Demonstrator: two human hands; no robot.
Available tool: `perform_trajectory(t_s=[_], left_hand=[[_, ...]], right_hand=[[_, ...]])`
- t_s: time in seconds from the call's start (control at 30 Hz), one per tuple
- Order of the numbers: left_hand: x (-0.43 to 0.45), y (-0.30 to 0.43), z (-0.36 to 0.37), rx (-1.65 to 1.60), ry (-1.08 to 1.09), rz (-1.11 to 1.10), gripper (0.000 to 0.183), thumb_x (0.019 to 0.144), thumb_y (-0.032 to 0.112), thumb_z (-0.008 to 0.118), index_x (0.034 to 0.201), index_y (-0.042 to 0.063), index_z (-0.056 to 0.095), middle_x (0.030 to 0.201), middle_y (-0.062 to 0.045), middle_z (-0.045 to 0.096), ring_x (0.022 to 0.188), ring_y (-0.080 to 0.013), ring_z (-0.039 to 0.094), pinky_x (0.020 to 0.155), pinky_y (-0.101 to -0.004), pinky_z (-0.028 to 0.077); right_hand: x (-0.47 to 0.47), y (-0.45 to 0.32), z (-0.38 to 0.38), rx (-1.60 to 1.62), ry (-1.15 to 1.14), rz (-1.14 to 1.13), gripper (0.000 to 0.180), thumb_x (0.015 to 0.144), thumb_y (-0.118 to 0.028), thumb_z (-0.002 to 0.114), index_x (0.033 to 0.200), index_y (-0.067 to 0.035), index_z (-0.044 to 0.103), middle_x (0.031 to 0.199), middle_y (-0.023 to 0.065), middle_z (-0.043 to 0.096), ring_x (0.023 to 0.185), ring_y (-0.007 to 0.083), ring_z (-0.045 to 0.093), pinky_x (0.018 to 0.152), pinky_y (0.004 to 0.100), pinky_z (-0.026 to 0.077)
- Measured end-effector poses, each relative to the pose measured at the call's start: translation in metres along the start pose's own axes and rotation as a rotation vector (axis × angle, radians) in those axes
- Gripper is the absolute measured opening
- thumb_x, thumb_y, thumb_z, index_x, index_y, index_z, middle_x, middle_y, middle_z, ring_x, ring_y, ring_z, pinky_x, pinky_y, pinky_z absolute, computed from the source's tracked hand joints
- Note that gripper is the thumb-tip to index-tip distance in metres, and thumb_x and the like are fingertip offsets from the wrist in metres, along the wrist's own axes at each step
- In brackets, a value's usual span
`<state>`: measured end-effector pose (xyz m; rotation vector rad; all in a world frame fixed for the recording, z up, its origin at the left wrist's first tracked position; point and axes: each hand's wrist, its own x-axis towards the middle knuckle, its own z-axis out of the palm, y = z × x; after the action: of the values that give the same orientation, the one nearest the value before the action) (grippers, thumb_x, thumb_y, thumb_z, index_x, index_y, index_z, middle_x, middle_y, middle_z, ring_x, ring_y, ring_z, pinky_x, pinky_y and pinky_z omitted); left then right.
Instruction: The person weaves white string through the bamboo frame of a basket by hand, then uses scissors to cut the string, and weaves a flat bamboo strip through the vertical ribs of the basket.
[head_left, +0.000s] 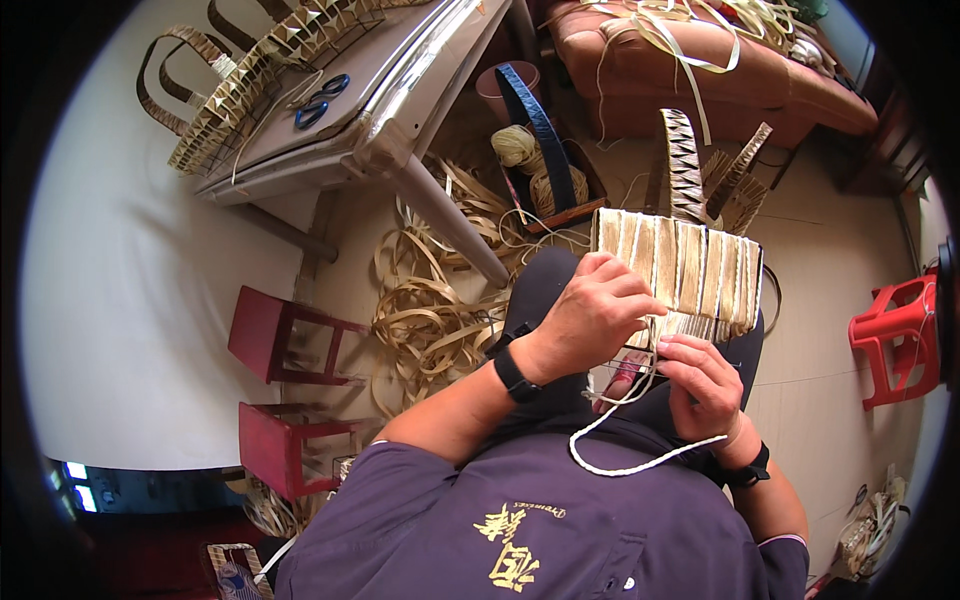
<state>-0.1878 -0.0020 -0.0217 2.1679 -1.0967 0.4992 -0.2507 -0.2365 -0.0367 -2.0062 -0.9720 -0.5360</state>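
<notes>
A woven basket (679, 262) of flat tan strips with white cord between them rests tilted on my lap. Its dark, zigzag-patterned handle (684, 169) stands up at the far side. The near part shows bare dark wire frame (637, 349). My left hand (604, 311) lies against the basket's near left side, its fingertips pinching a pale twisted cord (611, 472) at the frame. Just below and to the right, my right hand (701, 379) pinches the same cord. From there the loose length curves over my shirt, its end near my right wrist. The fingertips partly hide the frame.
A table (322, 150) at upper left bears blue-handled scissors (322, 101) and handled baskets (225, 97). Loose strips (435, 322) heap on the floor beside a box (566, 217) of cord balls. Red stools (281, 337) stand left, a red plastic stool (896, 337) right, a sofa (675, 67) ahead.
</notes>
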Motion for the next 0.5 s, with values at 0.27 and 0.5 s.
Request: perform_trajectory(t_s=[0.27,0.5], left_hand=[[-0.004,0.017,-0.017,-0.107,-0.223,0.053,0.056,0.074,0.006,0.071,0.129,0.013,0.073,0.140,-0.007,0.067,0.141,-0.0273,0.056,0.124,-0.0541,0.037],[-0.024,0.020,0.004,0.115,-0.224,0.110,0.034,0.092,0.014,0.072,0.126,0.011,0.073,0.137,-0.007,0.070,0.141,-0.0244,0.060,0.130,-0.0551,0.032]], right_hand=[[-0.006,0.002,-0.005,0.088,0.123,0.086,0.030,0.081,0.023,0.063,0.102,0.004,0.073,0.108,0.0192,0.077,0.102,0.0383,0.076,0.091,0.0426,0.061],[-0.009,0.007,-0.012,0.098,0.154,0.129,0.030,0.082,0.022,0.062,0.103,0.004,0.073,0.105,0.0187,0.076,0.099,0.0357,0.076,0.090,0.0412,0.060]])
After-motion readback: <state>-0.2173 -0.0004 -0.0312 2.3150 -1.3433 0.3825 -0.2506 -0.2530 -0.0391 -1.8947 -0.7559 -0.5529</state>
